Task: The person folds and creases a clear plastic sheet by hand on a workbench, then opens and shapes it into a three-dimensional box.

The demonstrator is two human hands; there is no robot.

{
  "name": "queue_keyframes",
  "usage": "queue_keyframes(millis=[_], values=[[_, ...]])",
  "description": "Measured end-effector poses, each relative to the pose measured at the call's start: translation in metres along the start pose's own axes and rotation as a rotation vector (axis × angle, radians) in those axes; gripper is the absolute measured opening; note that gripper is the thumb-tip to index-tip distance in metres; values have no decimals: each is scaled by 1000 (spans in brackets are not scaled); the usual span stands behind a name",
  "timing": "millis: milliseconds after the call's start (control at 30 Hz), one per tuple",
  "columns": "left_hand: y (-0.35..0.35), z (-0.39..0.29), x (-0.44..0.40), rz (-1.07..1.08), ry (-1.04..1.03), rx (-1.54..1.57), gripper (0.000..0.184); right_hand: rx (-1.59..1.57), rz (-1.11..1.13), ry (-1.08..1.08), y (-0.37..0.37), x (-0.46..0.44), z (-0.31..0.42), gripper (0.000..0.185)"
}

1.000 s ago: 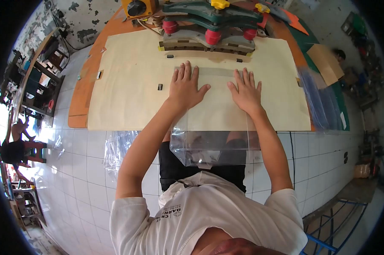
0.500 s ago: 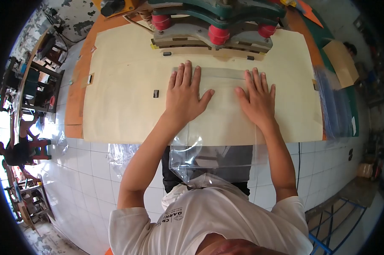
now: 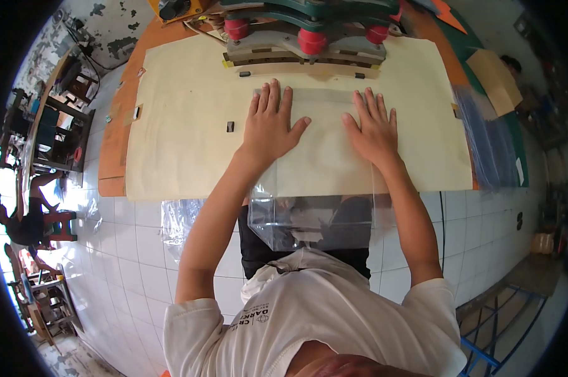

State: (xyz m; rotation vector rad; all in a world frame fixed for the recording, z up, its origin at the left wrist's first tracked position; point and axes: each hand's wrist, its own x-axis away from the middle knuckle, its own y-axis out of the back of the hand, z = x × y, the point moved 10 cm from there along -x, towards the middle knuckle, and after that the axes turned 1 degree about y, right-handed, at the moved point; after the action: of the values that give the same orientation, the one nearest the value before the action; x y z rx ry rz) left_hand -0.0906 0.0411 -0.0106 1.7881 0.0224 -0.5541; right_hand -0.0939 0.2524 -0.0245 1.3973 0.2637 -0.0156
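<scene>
My left hand point(image 3: 271, 129) lies palm down and open, fingers stretched forward, on the left edge of a clear plastic sheet point(image 3: 321, 144). Similarly flat and open, my right hand point(image 3: 376, 131) rests on the sheet's right side. The sheet lies on the cream-coloured work surface point(image 3: 177, 138), and its near end hangs over the front edge above my lap. Beyond my fingertips stands a press head point(image 3: 302, 53) with red mounts and a green frame.
Small dark blocks sit on the surface, one point(image 3: 230, 127) left of my left hand. Stacked clear plastic point(image 3: 488, 141) lies at the right end, near a cardboard box point(image 3: 494, 81). Another person point(image 3: 27, 220) sits far left. A blue metal frame point(image 3: 497, 333) stands lower right.
The camera view has shifted slightly, so the table and press appear higher in the picture. Both hands stay flat on the plastic sheet, with no clear movement against the table.
</scene>
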Motion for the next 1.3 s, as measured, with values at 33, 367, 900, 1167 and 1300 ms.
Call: queue_keyframes(millis=[33,367,900,1167,1300], values=[[-2,0,-4,-3,-6,3,77,4,-4,-5,1,-2,-1,71],[-12,-6,-36,-134,-80,22,62,-4,65,-108,-10,-30,-33,79],[-42,-17,-51,495,237,-71,77,-20,187,-254,-12,-42,-30,72],[-45,-15,-44,180,329,7,81,-22,13,-273,-13,-36,-31,67],[-40,-16,-41,153,336,24,76,11,-22,-273,-10,-33,-28,66]])
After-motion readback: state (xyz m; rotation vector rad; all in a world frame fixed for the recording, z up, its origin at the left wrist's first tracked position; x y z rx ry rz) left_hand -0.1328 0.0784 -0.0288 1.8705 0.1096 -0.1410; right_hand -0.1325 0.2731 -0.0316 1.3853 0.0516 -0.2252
